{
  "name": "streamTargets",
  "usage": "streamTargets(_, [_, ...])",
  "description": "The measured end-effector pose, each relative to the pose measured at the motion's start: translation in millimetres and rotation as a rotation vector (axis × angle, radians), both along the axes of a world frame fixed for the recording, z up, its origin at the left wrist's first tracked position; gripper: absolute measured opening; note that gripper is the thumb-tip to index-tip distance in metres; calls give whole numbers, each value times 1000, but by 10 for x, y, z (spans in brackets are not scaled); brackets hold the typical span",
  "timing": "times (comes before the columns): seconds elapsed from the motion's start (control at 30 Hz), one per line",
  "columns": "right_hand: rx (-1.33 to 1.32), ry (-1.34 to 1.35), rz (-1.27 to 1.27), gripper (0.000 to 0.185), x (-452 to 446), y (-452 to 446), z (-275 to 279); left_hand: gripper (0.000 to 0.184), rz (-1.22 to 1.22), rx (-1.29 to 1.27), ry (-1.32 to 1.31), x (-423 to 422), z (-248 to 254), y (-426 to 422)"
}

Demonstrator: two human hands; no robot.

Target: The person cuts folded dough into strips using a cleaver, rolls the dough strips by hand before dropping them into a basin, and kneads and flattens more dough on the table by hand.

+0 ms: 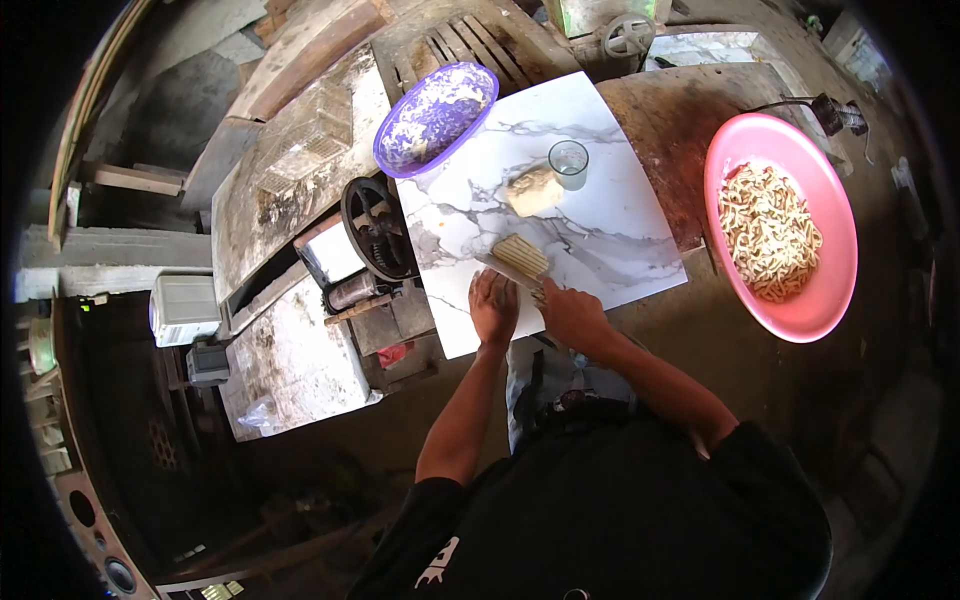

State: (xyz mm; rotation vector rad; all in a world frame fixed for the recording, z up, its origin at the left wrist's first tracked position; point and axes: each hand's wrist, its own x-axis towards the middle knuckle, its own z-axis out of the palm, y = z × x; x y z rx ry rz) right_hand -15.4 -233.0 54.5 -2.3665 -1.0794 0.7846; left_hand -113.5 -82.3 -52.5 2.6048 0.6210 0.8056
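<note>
Seemingly gripping a flat blade (512, 271) with closed fingers of the right hand (573, 316), and resting the left hand (494, 305) near it, perhaps for steadiness, beside dough strips (522, 252) on the marbled surface (620, 240), but impossible to tell the left fingers' spread or hold.

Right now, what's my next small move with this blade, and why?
Perhaps ease the left hand back slightly: it looks very close to the blade, which the right hand appears to hold beside the ridged dough.
</note>
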Motion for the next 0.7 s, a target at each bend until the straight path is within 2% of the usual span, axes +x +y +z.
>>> streamTargets(0.13, [-128, 71, -38, 29, -13, -387, 181, 15, -16, 62, 61, -27, -38, 10])
streamTargets(0.37, [-302, 131, -100, 34, -37, -995, 440, 16, -24, -2, -83, -27, 94, -69])
streamTargets(0.47, [-263, 140, -101, 33, -56, -986, 526, 16, -26, 6, -94, -22, 91, -56])
streamTargets(0.6, [-140, 47, -16, 27, -116, -688, 303, 15, -27, -26, -107, -21, 95, -57])
streamTargets(0.7, [-65, 76, -3, 28, -79, -341, 346, 14, -36, 43, -58, -52, -100, 6])
